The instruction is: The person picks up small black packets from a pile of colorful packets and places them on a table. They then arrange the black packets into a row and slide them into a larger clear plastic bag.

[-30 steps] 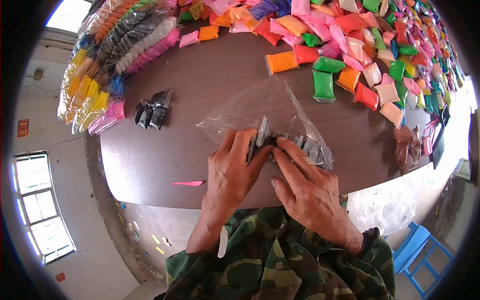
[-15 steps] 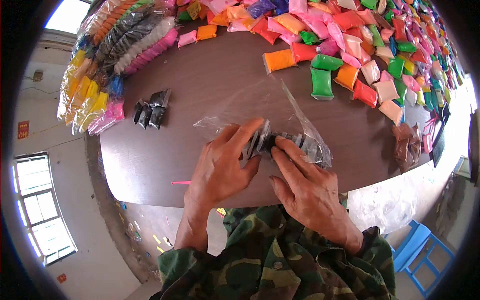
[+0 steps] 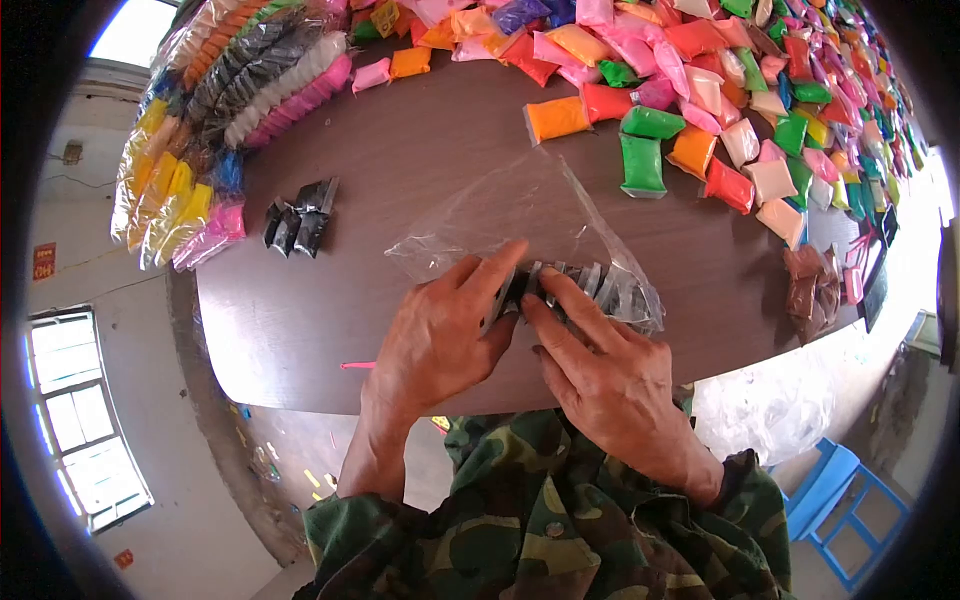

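- Clear plastic bag lies on the brown table, near its front edge; its mouth gapes toward the left
- black packets stand on edge in a row inside the bag, at its near right side
- left hand clasps the row's left end, index finger over the top, thumb below; closed on the packets
- right hand lies with fingers stretched flat along the row, pressing and not clasping
- both hands touch at the row
- spare packets, also black, sit well apart to the left
- pink stick lies by the left wrist
- coloured heap fills the far right
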Tool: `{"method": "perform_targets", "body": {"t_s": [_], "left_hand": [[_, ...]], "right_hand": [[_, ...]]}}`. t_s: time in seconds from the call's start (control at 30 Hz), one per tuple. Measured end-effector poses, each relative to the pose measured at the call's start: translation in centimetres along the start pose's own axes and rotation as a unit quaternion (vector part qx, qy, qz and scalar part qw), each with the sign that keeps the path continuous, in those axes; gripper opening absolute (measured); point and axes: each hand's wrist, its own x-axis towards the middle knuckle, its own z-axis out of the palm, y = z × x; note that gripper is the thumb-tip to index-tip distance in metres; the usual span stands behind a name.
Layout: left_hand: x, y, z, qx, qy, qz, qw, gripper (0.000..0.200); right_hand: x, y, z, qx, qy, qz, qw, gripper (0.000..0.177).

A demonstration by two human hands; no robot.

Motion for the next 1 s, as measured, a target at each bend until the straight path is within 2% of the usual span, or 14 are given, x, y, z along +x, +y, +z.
{"method": "perform_targets", "body": {"t_s": [0.13,0.33,0.43,0.87,1.0], "left_hand": [[0.2,-0.2,-0.1,-0.032,0.022,-0.013,0.999,0.068],[-0.5,0.8,-0.5,-0.048,-0.012,-0.053,0.997,0.073],[-0.8,0.6,0.8,-0.021,0.035,0.014,0.999,0.070],[-1.0,-0.4,2.6,-0.056,0.090,0.004,0.994,0.061],[-1.1,-0.7,3.0,-0.048,0.102,0.014,0.994,0.063]], "right_hand": [[0.0,-0.2,0.1,-0.005,-0.001,0.004,1.000,0.053],[0.1,-0.2,0.0,0.003,0.001,-0.003,1.000,0.050],[0.2,-0.2,0.1,0.011,0.008,-0.009,1.000,0.048],[0.2,0.2,0.4,0.018,0.049,-0.045,0.998,0.043],[-0.1,-0.2,-0.5,0.063,0.058,-0.075,0.993,0.042]]}}
